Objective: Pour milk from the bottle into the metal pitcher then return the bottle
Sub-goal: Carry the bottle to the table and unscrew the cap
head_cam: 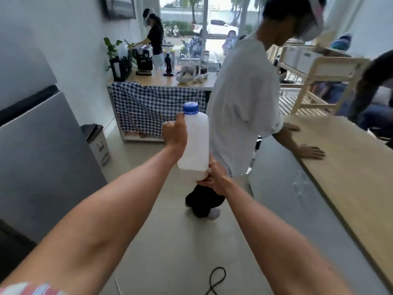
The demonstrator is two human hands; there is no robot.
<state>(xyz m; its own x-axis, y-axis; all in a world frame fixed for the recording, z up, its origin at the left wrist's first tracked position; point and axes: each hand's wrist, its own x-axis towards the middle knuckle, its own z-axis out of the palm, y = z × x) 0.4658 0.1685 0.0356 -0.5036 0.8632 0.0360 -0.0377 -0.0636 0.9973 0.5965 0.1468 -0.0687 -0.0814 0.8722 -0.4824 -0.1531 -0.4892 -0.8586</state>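
Observation:
I hold a white plastic milk bottle (194,141) with a blue cap upright in front of me, above the floor. My left hand (175,133) grips its upper left side near the neck. My right hand (214,175) supports it from below at the bottom right corner. The cap is on. No metal pitcher is visible in this view.
A person in a white shirt (244,99) stands just beyond the bottle, both hands on the wooden counter (350,167) at right. A grey fridge (38,156) fills the left. A checkered-cloth table (153,81) with a coffee machine stands at the back. A black cable (214,279) lies on the floor.

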